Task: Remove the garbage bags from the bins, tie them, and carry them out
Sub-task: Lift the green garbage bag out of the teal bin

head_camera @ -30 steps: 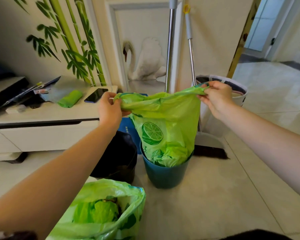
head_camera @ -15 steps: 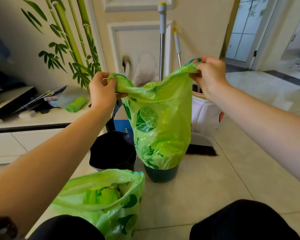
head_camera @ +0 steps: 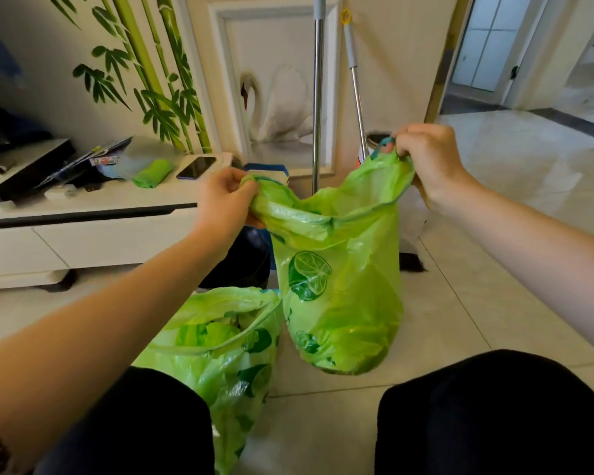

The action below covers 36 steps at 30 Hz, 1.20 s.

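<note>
**Green bag lifted clear of its bin, held open at both corners**

Green, thin and glossy, the lime-printed garbage bag [head_camera: 340, 286] is now hanging free in the air. A second ago its bottom was sitting inside a small teal bin; that bin is no longer showing, apparently hidden behind the bag, which has come up and toward the person. That suggests the removal step is finished for this bag and tying comes next.

The left hand [head_camera: 225, 200] is pinching the bag's left rim, its fingers [head_camera: 244, 192] closed tight around bunched plastic. The right hand [head_camera: 429, 159] is gripping the right rim higher up, fingers curled shut around the plastic and a teal drawstring loop [head_camera: 381, 147]. The rim is sagging between the two hands, mouth open.

The bag is looking lightly filled, its lower part rounded and crinkled, hanging just above the tiled floor [head_camera: 460, 320] between the person's knees. A second green bag [head_camera: 220, 344] is resting open on the floor just beside it, to the left, untied. A dark bin [head_camera: 240, 262] is standing behind, near the white counter [head_camera: 83, 207].
</note>
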### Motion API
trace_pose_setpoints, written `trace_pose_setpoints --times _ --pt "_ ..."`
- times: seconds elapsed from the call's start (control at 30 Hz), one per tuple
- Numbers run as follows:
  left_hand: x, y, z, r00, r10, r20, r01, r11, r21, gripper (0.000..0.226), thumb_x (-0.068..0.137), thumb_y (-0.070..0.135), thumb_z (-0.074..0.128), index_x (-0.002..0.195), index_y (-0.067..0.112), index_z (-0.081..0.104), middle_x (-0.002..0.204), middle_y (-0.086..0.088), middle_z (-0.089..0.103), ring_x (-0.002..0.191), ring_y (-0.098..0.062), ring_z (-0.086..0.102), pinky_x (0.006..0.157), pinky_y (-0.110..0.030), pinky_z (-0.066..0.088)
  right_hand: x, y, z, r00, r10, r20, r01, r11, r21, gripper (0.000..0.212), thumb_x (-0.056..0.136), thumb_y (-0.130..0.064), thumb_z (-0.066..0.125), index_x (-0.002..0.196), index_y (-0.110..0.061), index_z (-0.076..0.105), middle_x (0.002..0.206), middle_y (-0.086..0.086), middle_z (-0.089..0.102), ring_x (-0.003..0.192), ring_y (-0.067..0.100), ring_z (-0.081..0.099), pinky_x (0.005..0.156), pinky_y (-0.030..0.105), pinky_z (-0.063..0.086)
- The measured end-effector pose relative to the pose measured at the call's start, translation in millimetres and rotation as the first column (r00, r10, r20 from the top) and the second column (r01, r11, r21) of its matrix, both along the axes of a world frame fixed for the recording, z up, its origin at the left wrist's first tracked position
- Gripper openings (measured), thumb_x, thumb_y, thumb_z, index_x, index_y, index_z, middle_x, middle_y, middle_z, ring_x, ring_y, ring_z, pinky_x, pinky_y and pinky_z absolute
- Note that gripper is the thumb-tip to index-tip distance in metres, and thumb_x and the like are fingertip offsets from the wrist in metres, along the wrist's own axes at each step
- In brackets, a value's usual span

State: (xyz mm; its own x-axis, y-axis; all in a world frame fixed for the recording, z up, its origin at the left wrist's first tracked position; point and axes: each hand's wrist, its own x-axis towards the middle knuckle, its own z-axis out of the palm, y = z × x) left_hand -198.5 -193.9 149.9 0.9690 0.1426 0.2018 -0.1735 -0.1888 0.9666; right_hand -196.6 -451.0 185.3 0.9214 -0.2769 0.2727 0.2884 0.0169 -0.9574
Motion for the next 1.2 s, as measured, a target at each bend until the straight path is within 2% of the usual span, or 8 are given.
trace_pose_setpoints --times 0.17,0.33,0.47,0.57,0.7,0.87,1.07,1.2 --pt "-5.8 16.1 -62.0 0.979 -0.024 -0.203 0.066 0.977 0.203 0.008 0.090 0.012 0.057 0.083 0.010 0.060 0.089 -0.023 0.066 0.073 -0.036 0.069 0.050 -0.037 0.059 -7.7 -7.0 -64.6 0.966 -0.065 -0.252 -0.013 0.955 -0.297 0.034 0.070 0.005 0.046 0.051 -0.017 0.065 0.038 -0.009 0.053 0.044 0.010 0.044 0.039 0.016 0.037" --pt "-8.5 27.4 -103.3 0.935 0.002 -0.354 0.156 0.895 0.418 0.008 0.087 0.012 0.056 0.081 0.013 0.061 0.084 -0.012 0.069 0.056 -0.029 0.071 0.056 -0.044 0.061 -2.7 -17.8 -122.7 0.868 -0.118 -0.482 -0.139 0.875 -0.464 0.032 0.076 0.005 0.049 0.060 -0.018 0.064 0.062 0.001 0.061 0.059 0.018 0.051 0.041 0.020 0.045" --pt "-11.3 35.2 -123.2 0.956 0.023 -0.291 0.136 0.849 0.511 0.006 0.087 0.011 0.053 0.084 0.009 0.059 0.077 -0.010 0.070 0.046 -0.017 0.068 0.049 -0.033 0.059 1.5 -27.9 -151.0 0.803 -0.133 -0.581 -0.195 0.863 -0.467 0.031 0.081 0.005 0.049 0.065 -0.017 0.065 0.079 0.013 0.064 0.062 0.022 0.057 0.055 0.031 0.055" --pt "-12.4 43.5 -143.5 0.948 -0.015 -0.317 0.229 0.723 0.651 0.006 0.084 0.016 0.052 0.079 0.012 0.053 0.067 -0.008 0.069 0.044 -0.014 0.068 0.054 -0.035 0.058 2.2 -32.4 -161.3 0.774 -0.128 -0.620 -0.214 0.868 -0.447 0.029 0.083 0.006 0.048 0.069 -0.013 0.065 0.080 0.012 0.063 0.062 0.022 0.061 0.049 0.026 0.058" --pt "-11.4 48.6 -171.3 0.788 -0.024 -0.615 0.522 0.554 0.648 0.011 0.081 0.014 0.051 0.073 0.007 0.048 0.060 -0.006 0.070 0.046 -0.020 0.069 0.046 -0.027 0.051 1.1 -28.0 -177.9 0.690 -0.106 -0.716 -0.363 0.805 -0.470 0.021 0.090 -0.001 0.055 0.074 -0.013 0.061 0.078 0.009 0.058 0.064 0.024 0.065 0.060 0.036 0.062" --pt "-6.9 40.4 -176.8 0.837 0.049 -0.545 0.493 0.366 0.790 0.019 0.075 0.031 0.055 0.071 0.013 0.059 0.053 0.000 0.069 0.052 -0.010 0.068 0.058 -0.025 0.055 3.4 -16.4 -185.3 0.673 -0.108 -0.731 -0.452 0.723 -0.522 0.016 0.087 -0.004 0.059 0.078 -0.017 0.060 0.083 0.008 0.058 0.081 0.027 0.066 0.071 0.043 0.060" --pt "3.5 36.5 -175.8 0.883 -0.045 -0.468 0.443 0.414 0.795 0.046 0.071 0.031 0.064 0.115 0.023 0.052 0.109 -0.001 0.057 0.098 -0.024 0.060 0.084 -0.039 0.052 1.5 -13.0 -180.9 0.614 -0.151 -0.775 -0.615 0.523 -0.590 0.012 0.082 -0.009 0.054 0.082 -0.021 0.058 0.084 0.007 0.056 0.078 0.019 0.056 0.065 0.032 0.057" --pt "6.9 32.6 -176.4 0.877 -0.152 -0.456 0.477 0.397 0.784 0.045 0.076 0.023 0.064 0.120 0.019 0.057 0.116 -0.003 0.054 0.105 -0.022 0.056 0.090 -0.035 0.049 -0.3 -6.9 -174.5 0.594 -0.159 -0.789 -0.678 0.430 -0.597 0.009 0.078 -0.017 0.058 0.085 -0.020 0.061 0.087 0.008 0.057 0.080 0.019 0.053 0.063 0.029 0.048"
